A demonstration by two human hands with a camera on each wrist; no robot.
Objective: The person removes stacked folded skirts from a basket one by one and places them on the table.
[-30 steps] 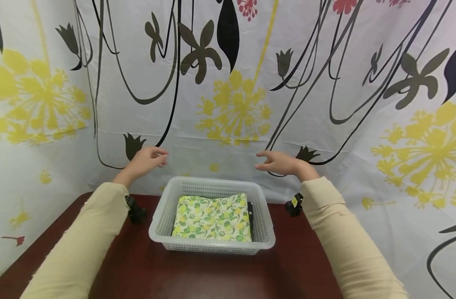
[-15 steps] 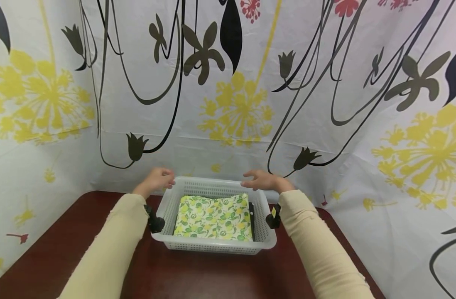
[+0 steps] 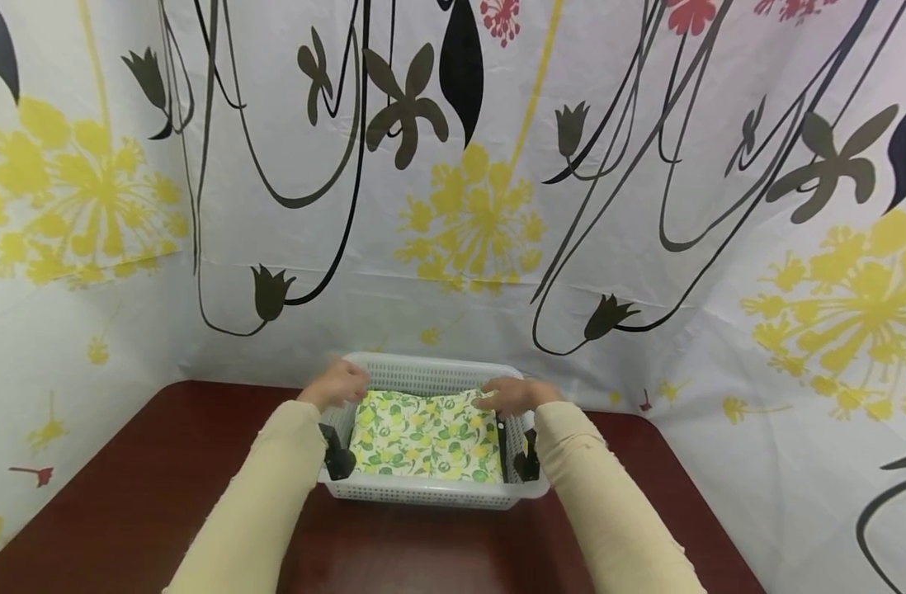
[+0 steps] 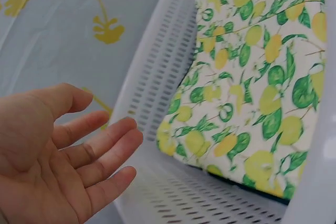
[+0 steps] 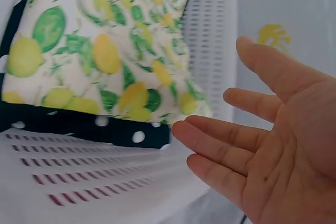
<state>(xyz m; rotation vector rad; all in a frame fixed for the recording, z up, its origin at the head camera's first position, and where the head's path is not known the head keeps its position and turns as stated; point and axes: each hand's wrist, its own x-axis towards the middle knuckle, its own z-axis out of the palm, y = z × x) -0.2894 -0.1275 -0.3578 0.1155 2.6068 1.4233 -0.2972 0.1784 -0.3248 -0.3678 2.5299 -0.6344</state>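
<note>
A folded cloth (image 3: 427,437) printed with lemons and green leaves lies flat in a white perforated plastic basket (image 3: 423,492). Under it, a dark cloth with white dots (image 5: 100,127) shows along one edge. My left hand (image 3: 340,384) hovers at the basket's back left corner, fingers relaxed and apart, holding nothing. Over the back right corner is my right hand (image 3: 514,396), its fingers loosely spread near the cloth's corner. In the right wrist view the fingertips (image 5: 181,129) come close to the dotted edge; whether they touch it I cannot tell.
The basket stands on a dark red-brown table (image 3: 394,549). A white curtain (image 3: 453,231) with yellow, grey and red flower prints hangs close behind the table and at both sides. A black wrist camera (image 3: 337,454) hangs below the left sleeve.
Both hands have come inward and down, from wide apart above the table to over the basket's back corners. The basket and the cloths have stayed in place.
</note>
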